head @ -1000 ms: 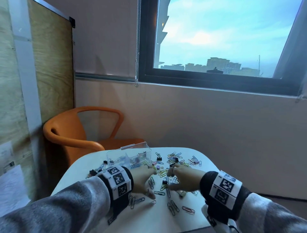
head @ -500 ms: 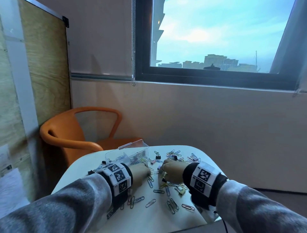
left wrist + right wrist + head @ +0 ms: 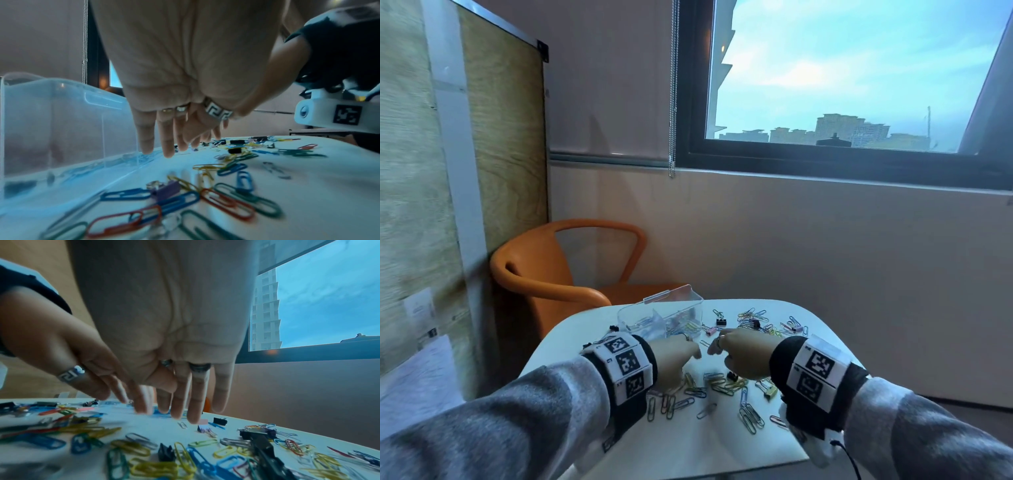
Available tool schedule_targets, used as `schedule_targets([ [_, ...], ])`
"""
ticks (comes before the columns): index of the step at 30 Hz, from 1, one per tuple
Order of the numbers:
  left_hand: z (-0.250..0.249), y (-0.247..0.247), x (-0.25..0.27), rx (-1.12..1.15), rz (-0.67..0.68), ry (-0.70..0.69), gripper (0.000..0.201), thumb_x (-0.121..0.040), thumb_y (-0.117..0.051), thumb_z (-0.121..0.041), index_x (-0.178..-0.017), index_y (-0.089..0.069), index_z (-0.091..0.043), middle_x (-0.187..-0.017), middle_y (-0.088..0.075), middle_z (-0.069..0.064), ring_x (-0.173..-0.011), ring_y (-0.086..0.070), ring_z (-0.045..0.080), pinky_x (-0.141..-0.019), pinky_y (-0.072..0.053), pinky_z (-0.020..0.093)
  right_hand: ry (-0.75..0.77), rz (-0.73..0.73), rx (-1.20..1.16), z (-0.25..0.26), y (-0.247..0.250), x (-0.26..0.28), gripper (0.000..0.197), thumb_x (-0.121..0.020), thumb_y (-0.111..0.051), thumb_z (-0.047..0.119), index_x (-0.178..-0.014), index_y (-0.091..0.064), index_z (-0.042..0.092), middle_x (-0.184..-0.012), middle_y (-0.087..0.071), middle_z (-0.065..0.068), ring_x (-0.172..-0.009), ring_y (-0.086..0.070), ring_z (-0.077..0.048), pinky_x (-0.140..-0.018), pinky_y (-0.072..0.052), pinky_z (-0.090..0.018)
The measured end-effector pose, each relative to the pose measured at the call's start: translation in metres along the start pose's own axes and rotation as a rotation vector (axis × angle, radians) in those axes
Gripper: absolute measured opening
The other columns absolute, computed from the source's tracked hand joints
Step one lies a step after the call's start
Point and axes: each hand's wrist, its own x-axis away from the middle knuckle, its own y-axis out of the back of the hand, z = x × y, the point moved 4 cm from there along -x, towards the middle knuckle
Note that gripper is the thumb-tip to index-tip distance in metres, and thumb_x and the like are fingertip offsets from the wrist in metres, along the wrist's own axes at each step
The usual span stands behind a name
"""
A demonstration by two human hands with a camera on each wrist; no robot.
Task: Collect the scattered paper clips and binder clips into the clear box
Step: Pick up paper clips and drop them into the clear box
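Colourful paper clips and small binder clips lie scattered over the white table. The clear box stands open at the table's far left, with some clips inside. My left hand hovers just right of the box, fingers straight and pointing down at the tabletop. My right hand is close beside it, fingers also extended down, just above a pink and a purple binder clip. Neither hand visibly holds anything. More paper clips lie under both wrists.
An orange chair stands behind the table's left corner. A wall with a window runs behind. A wooden panel is on the left. The table's near edge is below my wrists.
My right hand has moved left, toward my left hand. Both hands now hover close together near the box, and the head view has swung slightly.
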Motion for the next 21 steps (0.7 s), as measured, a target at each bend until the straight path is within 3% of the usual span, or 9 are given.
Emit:
schedule_targets([
  [6,-0.006,-0.006,-0.02,-0.076,0.054,-0.019,0.062,-0.09,-0.046,0.001,-0.146,-0.021,-0.005,-0.152,-0.025,0.016,-0.138,-0.031,0.026,-0.109,-0.026,0.031,0.024,0.109,0.099,0.004,-0.014,0.0,0.051,-0.089,-0.035,-0.004,-0.135,-0.049,0.013,-0.141,-0.042,-0.012,-0.129,-0.043,-0.028,-0.108,-0.037,-0.038],
  [10,0.0,-0.008,-0.021,-0.023,0.055,-0.047,0.051,-0.091,-0.045,-0.001,-0.141,-0.036,-0.007,-0.148,-0.034,0.012,-0.136,-0.034,0.026,-0.112,-0.028,0.032,0.044,0.106,0.087,0.002,-0.02,0.009,0.049,-0.091,-0.036,0.002,-0.136,-0.049,0.018,-0.14,-0.043,-0.009,-0.126,-0.045,-0.027,-0.106,-0.039,-0.04],
  [13,0.006,-0.01,-0.015,0.018,0.022,-0.071,0.053,-0.089,-0.038,0.006,-0.138,-0.042,-0.013,-0.149,-0.036,0.005,-0.137,-0.034,0.021,-0.114,-0.029,0.031,0.077,0.093,0.064,0.006,-0.02,0.017,0.041,-0.095,-0.038,0.014,-0.134,-0.051,0.018,-0.137,-0.045,-0.009,-0.123,-0.047,-0.027,-0.105,-0.04,-0.039],
  [19,-0.005,-0.001,-0.028,-0.016,-0.019,-0.06,0.069,-0.088,-0.038,0.009,-0.15,-0.017,-0.014,-0.159,-0.014,0.001,-0.145,-0.018,0.018,-0.117,-0.02,0.028,0.129,0.117,0.072,0.007,-0.018,0.03,0.054,-0.087,-0.061,0.035,-0.137,-0.046,0.019,-0.136,-0.045,-0.008,-0.122,-0.046,-0.026,-0.101,-0.041,-0.037],
  [21,-0.01,-0.001,-0.035,-0.085,0.035,-0.049,0.067,-0.087,-0.042,0.008,-0.148,-0.02,-0.011,-0.158,-0.017,0.005,-0.144,-0.021,0.021,-0.116,-0.022,0.03,0.126,0.148,0.036,0.0,-0.019,0.032,0.065,-0.079,-0.071,0.035,-0.137,-0.044,0.023,-0.135,-0.044,-0.006,-0.124,-0.045,-0.025,-0.103,-0.042,-0.04],
])
